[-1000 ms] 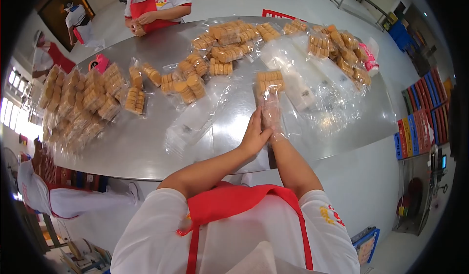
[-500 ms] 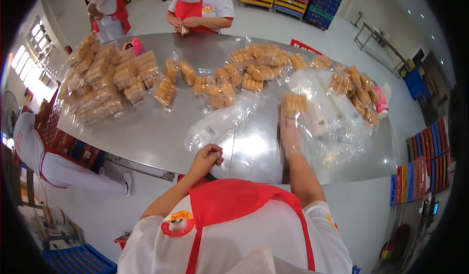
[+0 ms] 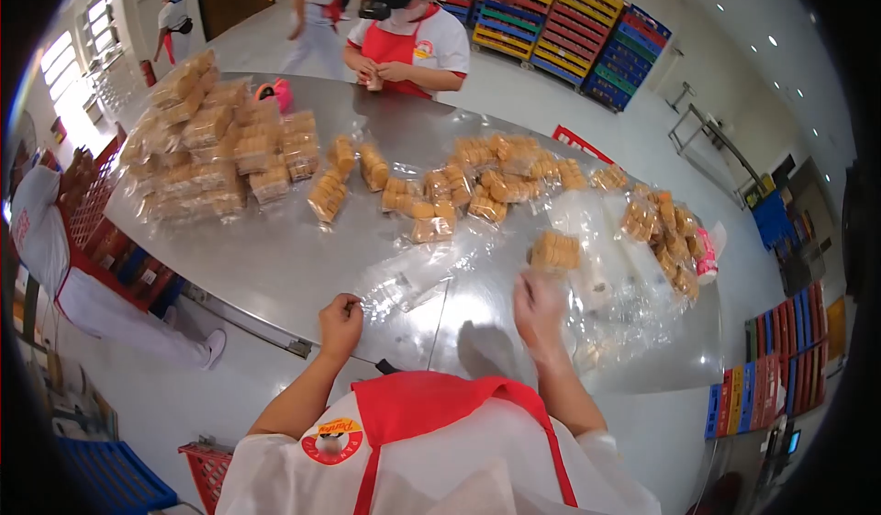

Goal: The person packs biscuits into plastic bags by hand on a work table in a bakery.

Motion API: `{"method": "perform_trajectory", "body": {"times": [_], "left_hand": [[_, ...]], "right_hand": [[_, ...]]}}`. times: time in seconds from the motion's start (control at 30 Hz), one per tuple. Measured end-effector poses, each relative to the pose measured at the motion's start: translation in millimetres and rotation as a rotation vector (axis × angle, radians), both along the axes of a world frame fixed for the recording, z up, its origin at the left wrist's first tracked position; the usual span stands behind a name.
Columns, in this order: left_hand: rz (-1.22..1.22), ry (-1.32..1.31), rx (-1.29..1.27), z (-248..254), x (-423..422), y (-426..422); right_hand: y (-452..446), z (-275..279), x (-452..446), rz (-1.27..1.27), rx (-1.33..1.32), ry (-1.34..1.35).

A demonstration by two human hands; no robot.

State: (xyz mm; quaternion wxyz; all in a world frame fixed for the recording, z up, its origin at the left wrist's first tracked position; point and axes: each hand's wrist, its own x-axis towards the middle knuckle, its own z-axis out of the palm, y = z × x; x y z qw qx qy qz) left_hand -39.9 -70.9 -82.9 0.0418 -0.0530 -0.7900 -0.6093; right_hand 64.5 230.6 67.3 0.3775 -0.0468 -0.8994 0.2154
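My left hand (image 3: 341, 325) is over the table's near edge, its fingers curled together beside the clear plastic bags (image 3: 404, 281). Whether a bag's edge is between the fingertips is too small to make out. Smeared by motion, my right hand (image 3: 540, 313) is just on the near side of a clear-wrapped pack of round tan biscuits (image 3: 555, 251). I cannot tell whether its fingers touch that pack. More clear plastic bags (image 3: 619, 285) lie spread to the right of this hand.
Wrapped biscuit packs form a tall pile (image 3: 202, 148) at left, a row (image 3: 496, 171) across the middle and a heap (image 3: 670, 240) at right on the steel table (image 3: 303, 267). A pink tape dispenser (image 3: 705, 256) stands at right. A co-worker (image 3: 404, 47) stands across the table.
My left hand has moved left and slightly toward me. My right hand has drawn back from the biscuit pack, which lies at the bags' left edge. The view has shifted a little.
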Motion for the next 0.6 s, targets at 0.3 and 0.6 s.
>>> {"method": "perform_trajectory", "body": {"times": [0.3, 0.6], "left_hand": [[0.002, 0.064, -0.076, 2, 2, -4], [-0.021, 0.147, -0.102, 5, 6, -6]], "right_hand": [[15, -45, -152, -0.17, 0.087, -0.65], [56, -71, -168, -0.184, 0.447, -0.529]]}}
